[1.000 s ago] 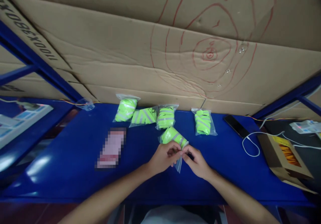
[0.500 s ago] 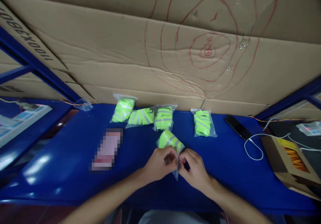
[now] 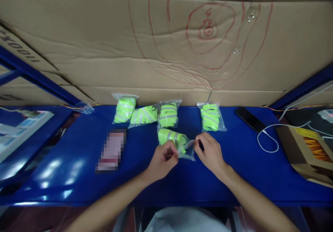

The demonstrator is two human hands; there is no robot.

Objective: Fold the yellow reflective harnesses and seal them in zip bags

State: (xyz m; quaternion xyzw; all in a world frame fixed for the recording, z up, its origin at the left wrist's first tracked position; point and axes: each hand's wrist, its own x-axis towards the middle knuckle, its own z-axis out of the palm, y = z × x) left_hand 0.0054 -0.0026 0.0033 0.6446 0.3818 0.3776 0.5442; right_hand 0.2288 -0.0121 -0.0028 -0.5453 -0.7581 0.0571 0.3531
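Observation:
A clear zip bag [image 3: 189, 153] holding a rolled neon-yellow reflective strap [image 3: 170, 137] with grey stripes lies on the blue table in front of me. My left hand [image 3: 163, 159] is closed in a pinch on the bag near its open end. Across from it, my right hand [image 3: 210, 152] pinches the bag's edge at the upper right corner. The strap's right end sits inside the bag between my hands. Behind it stand several similar bags: one at the left [image 3: 125, 110], one beside it [image 3: 144, 115], one in the middle [image 3: 168, 114] and one apart at the right [image 3: 210, 117].
A blurred-out pink panel [image 3: 111, 150] lies left on the blue table [image 3: 78, 155]. At the right are a black phone [image 3: 250, 119], a white cable [image 3: 270, 151] and an open cardboard box [image 3: 293, 148]. A cardboard wall [image 3: 104, 34] with red rings rises behind; a power strip [image 3: 31, 129] is far left.
My hands have moved apart, the right one going rightward and up. The bag's open end, edge-on between them before, now spreads out flat. The camera view has tilted down slightly.

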